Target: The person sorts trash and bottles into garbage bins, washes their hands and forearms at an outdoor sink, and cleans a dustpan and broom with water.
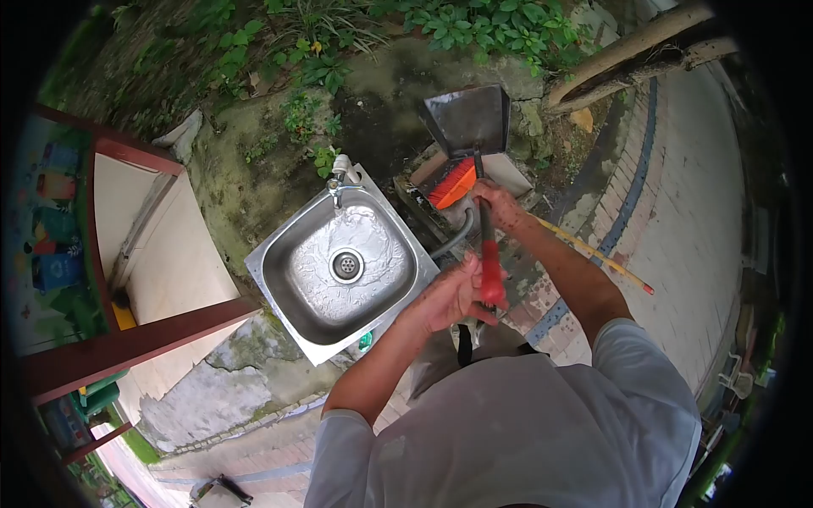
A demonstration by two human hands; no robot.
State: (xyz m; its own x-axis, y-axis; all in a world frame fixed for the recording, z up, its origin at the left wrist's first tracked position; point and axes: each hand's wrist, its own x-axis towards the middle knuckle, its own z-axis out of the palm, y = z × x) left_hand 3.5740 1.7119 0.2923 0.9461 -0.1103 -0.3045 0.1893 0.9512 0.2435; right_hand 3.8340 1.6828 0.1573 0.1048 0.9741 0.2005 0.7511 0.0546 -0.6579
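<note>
A dark metal dustpan [466,118] with a long handle is raised beyond the sink, its pan tilted up. My right hand [501,207] is wrapped round the upper part of its dark handle. Lower down, at the handle's red end, my left hand [450,296] has its fingers about the grip, slightly blurred. An orange broom head [455,184] with red bristles lies just below the pan. A yellow stick [597,254] passes beneath my right forearm; whether it joins the broom is hidden.
A wet stainless steel sink [288,262] with a tap [339,182] stands to my left. A grey drain hose [457,237] curves beside it. Tree trunk [631,55] at upper right, leafy plants [483,25] at the back, red-framed board [152,330] far left, paved path [677,203] at right.
</note>
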